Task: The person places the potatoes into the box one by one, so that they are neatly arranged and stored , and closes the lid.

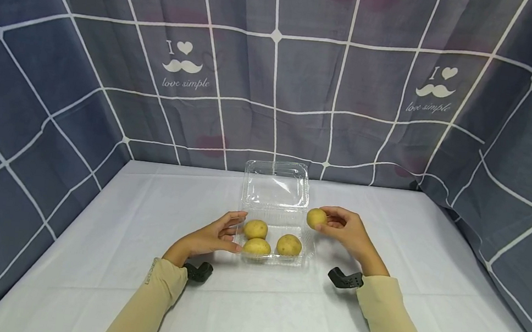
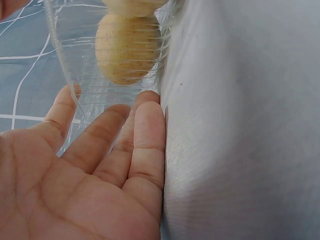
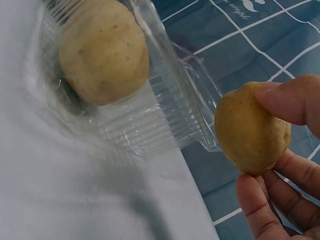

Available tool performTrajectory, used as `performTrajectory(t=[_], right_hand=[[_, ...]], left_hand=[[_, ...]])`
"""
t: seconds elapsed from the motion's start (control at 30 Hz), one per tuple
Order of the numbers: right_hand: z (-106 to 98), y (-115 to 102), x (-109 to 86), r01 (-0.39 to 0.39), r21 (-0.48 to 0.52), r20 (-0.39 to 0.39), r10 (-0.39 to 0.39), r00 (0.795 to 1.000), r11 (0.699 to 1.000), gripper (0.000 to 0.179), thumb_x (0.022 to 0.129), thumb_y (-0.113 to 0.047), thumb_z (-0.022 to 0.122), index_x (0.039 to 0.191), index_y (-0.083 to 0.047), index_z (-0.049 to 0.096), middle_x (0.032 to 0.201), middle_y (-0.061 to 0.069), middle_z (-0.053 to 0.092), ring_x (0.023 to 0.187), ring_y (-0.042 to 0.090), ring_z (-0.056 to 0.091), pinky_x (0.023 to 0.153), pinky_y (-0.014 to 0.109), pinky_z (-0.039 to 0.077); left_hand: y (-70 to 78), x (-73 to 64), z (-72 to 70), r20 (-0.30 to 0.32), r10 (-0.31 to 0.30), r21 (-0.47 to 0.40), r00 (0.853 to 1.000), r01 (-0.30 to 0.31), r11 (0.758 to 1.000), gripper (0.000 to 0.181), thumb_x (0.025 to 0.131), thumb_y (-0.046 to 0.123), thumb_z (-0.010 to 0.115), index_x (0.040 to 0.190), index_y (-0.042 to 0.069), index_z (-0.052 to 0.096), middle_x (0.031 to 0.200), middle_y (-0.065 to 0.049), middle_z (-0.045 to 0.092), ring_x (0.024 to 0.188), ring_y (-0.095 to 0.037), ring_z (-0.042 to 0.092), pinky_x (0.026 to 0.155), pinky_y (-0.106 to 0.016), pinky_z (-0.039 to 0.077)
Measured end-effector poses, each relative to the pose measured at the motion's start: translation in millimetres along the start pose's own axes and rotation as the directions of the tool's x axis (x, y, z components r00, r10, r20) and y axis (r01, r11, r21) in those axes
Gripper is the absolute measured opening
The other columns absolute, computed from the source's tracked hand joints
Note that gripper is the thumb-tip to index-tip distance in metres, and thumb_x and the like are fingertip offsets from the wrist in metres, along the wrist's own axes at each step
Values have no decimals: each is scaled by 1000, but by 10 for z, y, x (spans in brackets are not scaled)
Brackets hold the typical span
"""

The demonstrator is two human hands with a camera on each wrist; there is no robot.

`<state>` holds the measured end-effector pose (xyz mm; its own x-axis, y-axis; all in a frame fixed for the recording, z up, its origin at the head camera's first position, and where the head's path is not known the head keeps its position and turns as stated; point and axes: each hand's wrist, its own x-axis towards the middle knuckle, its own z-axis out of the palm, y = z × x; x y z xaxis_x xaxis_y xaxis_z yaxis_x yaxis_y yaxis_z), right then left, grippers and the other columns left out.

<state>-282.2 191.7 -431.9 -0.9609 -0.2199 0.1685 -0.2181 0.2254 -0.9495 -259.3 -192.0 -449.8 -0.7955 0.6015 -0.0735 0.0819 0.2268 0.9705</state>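
Observation:
My right hand (image 1: 349, 231) pinches a small potato (image 1: 316, 219) between thumb and fingertips, just off the right side of a clear plastic clamshell box (image 1: 273, 217). In the right wrist view the held potato (image 3: 250, 131) is in front of the box's wall. Three more potatoes lie inside: two on the left, one behind the other, and one potato (image 1: 289, 245) at the front right. Beside the box's left wall rests my left hand (image 1: 213, 235), its fingers extended along the plastic. In the left wrist view those fingers (image 2: 149, 125) reach the ribbed side below a potato (image 2: 127, 50).
The box's lid (image 1: 277, 185) stands raised at the back. A white cloth (image 1: 248, 308) covers the table. Grey checked curtains (image 1: 307, 77) hang behind and at both sides. Black wrist devices, such as the right one (image 1: 345, 279), sit by both sleeves.

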Motion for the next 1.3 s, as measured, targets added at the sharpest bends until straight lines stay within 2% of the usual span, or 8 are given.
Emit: performTrajectory(t=[0.2,0.83,1.03,1.17,1.3], right_hand=[[46,-24,5,20,7,30,-20,999,1000,50,91,3,80,135,18,63,120,19,71,95,7,66,85,15,57],[240,-78,18,62,-95,28,-59,998,994,48,88,-3,85,129,15,68,114,22,74,96,14,68,85,16,58],[295,-102,35,64,-170,16,-62,998,983,46,87,-6,87,127,12,71,112,20,76,93,15,71,82,17,58],[324,-118,35,71,-234,12,-70,997,970,47,86,-9,89,127,9,73,114,19,77,95,22,74,83,19,58],[347,-128,32,85,-278,1,-89,996,957,47,86,-11,90,126,8,74,113,18,77,97,27,75,85,26,61]], left_hand=[[1,-4,0,-1,3,-2,1000,-3,1000,97,97,10,80,170,3,17,177,-24,18,160,-49,25,130,-59,26],[18,-17,5,-4,5,0,1000,-5,1000,96,97,11,79,170,2,18,177,-24,17,160,-50,24,130,-60,26],[22,-22,1,-3,5,-3,1000,-5,1000,96,97,11,79,170,2,17,177,-24,18,160,-50,24,130,-60,26],[17,-17,-2,3,2,-3,1000,-2,1000,96,97,11,79,170,3,17,177,-24,17,160,-50,24,130,-60,26],[9,-8,-3,4,0,-2,1000,0,1000,96,97,11,79,170,3,17,177,-24,17,160,-49,24,130,-60,26]])
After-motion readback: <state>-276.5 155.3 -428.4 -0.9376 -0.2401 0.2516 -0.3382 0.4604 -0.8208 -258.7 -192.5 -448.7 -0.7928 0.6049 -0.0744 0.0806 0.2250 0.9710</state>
